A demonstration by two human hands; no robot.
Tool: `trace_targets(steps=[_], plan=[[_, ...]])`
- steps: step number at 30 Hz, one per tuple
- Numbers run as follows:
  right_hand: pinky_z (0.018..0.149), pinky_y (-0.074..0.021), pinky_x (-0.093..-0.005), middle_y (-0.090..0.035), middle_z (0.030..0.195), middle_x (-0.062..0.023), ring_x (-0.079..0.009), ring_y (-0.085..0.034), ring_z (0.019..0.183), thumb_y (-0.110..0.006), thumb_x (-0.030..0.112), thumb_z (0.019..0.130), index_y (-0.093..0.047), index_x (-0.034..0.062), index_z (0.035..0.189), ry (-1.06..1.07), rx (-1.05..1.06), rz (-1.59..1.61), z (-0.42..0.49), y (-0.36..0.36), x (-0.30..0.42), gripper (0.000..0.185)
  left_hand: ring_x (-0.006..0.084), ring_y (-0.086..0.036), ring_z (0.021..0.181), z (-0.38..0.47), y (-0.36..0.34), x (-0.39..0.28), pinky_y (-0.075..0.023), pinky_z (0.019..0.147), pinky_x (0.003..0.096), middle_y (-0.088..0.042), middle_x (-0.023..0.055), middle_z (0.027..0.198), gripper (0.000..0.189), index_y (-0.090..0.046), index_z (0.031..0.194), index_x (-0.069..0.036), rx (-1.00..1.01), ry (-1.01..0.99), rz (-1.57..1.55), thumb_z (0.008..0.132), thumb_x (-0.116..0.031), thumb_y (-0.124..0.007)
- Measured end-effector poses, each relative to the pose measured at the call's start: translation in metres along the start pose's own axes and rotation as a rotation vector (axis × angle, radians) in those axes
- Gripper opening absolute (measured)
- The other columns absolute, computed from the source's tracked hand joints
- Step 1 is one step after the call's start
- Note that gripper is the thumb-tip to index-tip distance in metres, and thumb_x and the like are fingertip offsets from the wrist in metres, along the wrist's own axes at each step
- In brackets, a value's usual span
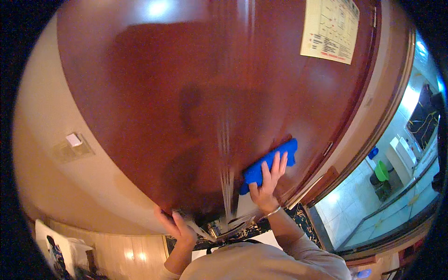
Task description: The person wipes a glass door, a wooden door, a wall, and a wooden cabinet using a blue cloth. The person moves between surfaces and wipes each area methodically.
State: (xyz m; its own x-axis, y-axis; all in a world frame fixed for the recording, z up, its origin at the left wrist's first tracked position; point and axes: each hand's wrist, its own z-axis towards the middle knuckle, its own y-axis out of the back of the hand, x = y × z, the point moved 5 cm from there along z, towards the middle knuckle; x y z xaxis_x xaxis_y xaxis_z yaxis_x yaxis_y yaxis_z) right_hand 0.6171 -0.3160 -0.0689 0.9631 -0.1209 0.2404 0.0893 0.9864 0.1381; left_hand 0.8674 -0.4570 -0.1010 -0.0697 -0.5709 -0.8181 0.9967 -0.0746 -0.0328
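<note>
A glossy reddish-brown door (147,87) fills the middle of the head view. My right hand (267,182), with a bracelet at the wrist, presses a folded blue cloth (269,164) flat against the door's lower right part, fingers spread over the cloth. At the door's lower left edge is my left hand (176,227), its thumb and fingers around the edge; the fingertips are partly hidden. A metal door handle (214,231) shows just right of my left hand, close to my body. A printed yellowish notice (329,38) is fixed high on the door's right side.
On the left wall (45,115) is a switch or card holder (74,140). White cloth-covered furniture (66,248) stands lower left on the wooden floor (115,245). To the right, a doorway opens on a tiled bathroom with a green basin (381,170) and a toilet (402,154).
</note>
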Motion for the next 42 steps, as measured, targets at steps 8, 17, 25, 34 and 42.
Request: trace_targets(steps=[8,17,25,34,42], plan=[[0.117,-0.0104,-0.0528,-0.023,0.16,-0.0195,-0.0401,-0.015,0.148,-0.042,0.042,0.099,-0.036,0.0048,0.149,-0.221,-0.173,-0.09,0.065,0.033,-0.078,0.062,0.0296,-0.032,0.135,0.005,0.001,-0.004,-0.0239,0.113,0.0407,-0.03,0.0201,0.15,0.059,-0.022,0.148,0.006,0.002,0.051,-0.031,0.103,-0.029,-0.04],[0.113,-0.0122,-0.0659,-0.03,0.156,-0.0196,-0.0501,-0.02,0.143,-0.057,0.044,0.087,-0.056,0.0163,0.134,0.087,0.008,-0.034,0.03,0.031,-0.073,0.055,0.0312,-0.025,0.142,-0.003,-0.014,-0.024,-0.0187,0.117,0.0424,-0.02,0.02,0.158,0.061,-0.016,0.151,0.006,-0.221,0.11,-0.034,0.105,-0.026,-0.039],[0.117,-0.0135,-0.0523,-0.027,0.158,-0.0196,-0.0424,-0.019,0.146,-0.05,0.033,0.095,-0.042,0.0048,0.146,-0.152,-0.105,-0.08,0.088,0.073,-0.177,0.058,0.0407,-0.031,0.135,-0.042,-0.049,-0.087,-0.0246,0.112,0.0551,-0.027,0.0246,0.148,0.053,-0.038,0.138,0.003,-0.224,-0.694,0.645,0.098,-0.03,-0.048],[0.111,-0.0151,-0.0657,-0.034,0.154,-0.0158,-0.0481,-0.022,0.142,-0.064,0.048,0.084,-0.059,0.0254,0.134,0.18,0.113,0.007,0.011,0.047,-0.129,0.055,0.0439,-0.046,0.123,-0.066,-0.13,-0.105,-0.0339,0.105,0.0531,-0.049,0.028,0.136,0.049,-0.048,0.125,0.005,0.261,-0.788,0.469,0.083,-0.018,-0.061],[0.117,-0.0107,-0.0566,-0.027,0.158,-0.0205,-0.0415,-0.018,0.147,-0.06,0.023,0.086,-0.045,0.0074,0.144,-0.103,-0.092,-0.038,0.09,0.088,-0.216,0.062,0.0455,-0.045,0.126,-0.079,-0.187,-0.12,-0.0352,0.107,0.055,-0.047,0.0289,0.138,0.053,-0.048,0.127,0.005,0.33,-0.846,0.452,0.08,-0.014,-0.064]])
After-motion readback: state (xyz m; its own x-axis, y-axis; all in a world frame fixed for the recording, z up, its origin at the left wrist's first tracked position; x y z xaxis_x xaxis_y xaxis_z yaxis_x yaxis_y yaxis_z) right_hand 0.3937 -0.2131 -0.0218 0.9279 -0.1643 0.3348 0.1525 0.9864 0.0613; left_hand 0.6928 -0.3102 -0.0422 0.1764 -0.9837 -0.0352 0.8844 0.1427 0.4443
